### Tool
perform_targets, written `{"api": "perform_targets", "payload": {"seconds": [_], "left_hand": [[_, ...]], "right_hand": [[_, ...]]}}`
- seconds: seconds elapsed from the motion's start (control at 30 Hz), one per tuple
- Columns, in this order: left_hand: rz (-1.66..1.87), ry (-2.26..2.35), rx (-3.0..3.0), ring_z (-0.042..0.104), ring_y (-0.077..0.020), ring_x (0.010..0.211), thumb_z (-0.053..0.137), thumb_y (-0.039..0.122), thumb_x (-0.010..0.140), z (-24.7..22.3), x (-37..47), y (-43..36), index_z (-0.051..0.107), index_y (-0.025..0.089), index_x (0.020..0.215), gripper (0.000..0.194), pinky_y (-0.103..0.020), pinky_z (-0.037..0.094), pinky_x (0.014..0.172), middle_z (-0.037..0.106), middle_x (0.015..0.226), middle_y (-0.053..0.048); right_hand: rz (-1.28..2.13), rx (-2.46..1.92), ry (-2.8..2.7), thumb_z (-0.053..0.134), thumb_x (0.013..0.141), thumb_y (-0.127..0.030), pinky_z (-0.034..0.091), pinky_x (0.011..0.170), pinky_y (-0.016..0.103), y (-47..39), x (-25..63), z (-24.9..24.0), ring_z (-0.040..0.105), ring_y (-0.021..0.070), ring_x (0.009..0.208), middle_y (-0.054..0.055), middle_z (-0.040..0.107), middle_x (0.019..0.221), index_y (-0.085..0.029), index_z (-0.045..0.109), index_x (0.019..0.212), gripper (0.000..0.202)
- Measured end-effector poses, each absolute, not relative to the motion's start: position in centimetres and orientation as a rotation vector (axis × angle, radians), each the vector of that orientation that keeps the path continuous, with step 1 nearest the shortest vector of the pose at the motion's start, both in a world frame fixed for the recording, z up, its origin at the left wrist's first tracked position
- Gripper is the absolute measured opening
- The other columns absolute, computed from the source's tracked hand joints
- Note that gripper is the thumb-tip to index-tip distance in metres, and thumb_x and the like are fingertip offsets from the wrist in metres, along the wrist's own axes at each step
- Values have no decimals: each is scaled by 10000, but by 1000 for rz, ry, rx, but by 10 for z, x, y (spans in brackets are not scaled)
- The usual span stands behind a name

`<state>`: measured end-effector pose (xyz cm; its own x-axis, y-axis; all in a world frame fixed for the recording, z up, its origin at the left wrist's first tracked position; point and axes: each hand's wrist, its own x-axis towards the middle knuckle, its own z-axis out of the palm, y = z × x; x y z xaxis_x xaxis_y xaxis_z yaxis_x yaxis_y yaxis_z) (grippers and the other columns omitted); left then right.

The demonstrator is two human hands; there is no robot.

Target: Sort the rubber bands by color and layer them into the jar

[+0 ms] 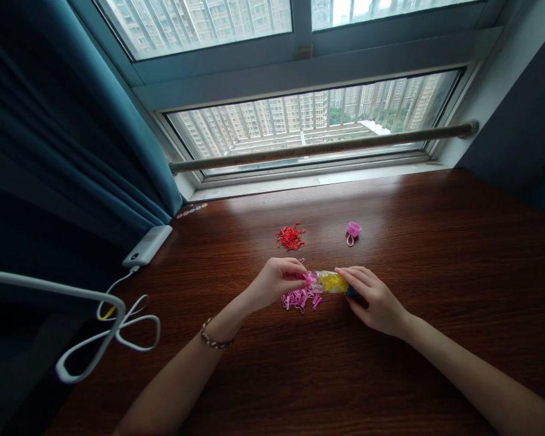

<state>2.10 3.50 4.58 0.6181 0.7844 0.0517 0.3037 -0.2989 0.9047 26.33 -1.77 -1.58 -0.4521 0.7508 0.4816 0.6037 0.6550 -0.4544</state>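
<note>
A clear container (331, 281) with yellow pieces inside lies on its side between my hands, its dark blue end to the right. My right hand (376, 301) is wrapped round that blue end. My left hand (277, 281) has its fingers pinched at the container's left end, on some pink pieces. Just below that spot, a loose pile of pink pieces (297, 300) is spread on the wooden table, partly hidden by my left hand. Farther back sits a small heap of red pieces (290, 237).
A pink ring-like item with a loop (353, 230) stands at the back right. On the left are a white power device (148, 246) and its looped white cable (138, 348). A blue curtain (72, 109) hangs beside the window, behind a metal rail (322, 148).
</note>
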Motion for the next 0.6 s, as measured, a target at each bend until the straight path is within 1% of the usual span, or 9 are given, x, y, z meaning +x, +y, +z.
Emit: {"api": "perform_targets", "payload": {"seconds": [0.13,0.3,0.43,0.5,0.6], "left_hand": [[726,897,2055,580,-132,701,607,238,746,41,25,31,685,125,827,159,-201,473,594,624,812,-77],[903,931,2280,582,-125,671,616,191,741,33,31,24,682,136,747,85,-216,477,612,644,776,-71],[998,937,2442,563,-127,651,588,198,767,24,34,21,681,159,698,123,-229,471,599,632,707,-56],[1013,944,2450,555,-125,639,589,200,766,21,34,21,682,164,701,120,-225,467,589,618,683,-49],[987,965,2349,563,-118,645,589,188,764,21,34,21,678,159,751,95,-212,464,587,621,722,-48]], "right_hand": [[294,-1015,-2225,477,726,-64,411,923,443,-19,262,-16,456,249,1085,106,501,1212,-177,336,1322,623],[291,-1033,-2228,477,733,-54,395,943,428,-20,261,-16,437,241,1097,105,489,1222,-165,327,1325,620],[307,-1016,-2229,482,737,-59,402,936,428,-21,260,-16,438,243,1093,106,488,1223,-166,334,1321,611],[325,-1007,-2220,479,740,-61,407,930,432,-22,260,-16,438,245,1091,107,488,1221,-170,338,1318,605],[367,-998,-2193,475,746,-63,416,918,437,-22,259,-15,443,246,1089,105,496,1212,-183,339,1317,599]]}}
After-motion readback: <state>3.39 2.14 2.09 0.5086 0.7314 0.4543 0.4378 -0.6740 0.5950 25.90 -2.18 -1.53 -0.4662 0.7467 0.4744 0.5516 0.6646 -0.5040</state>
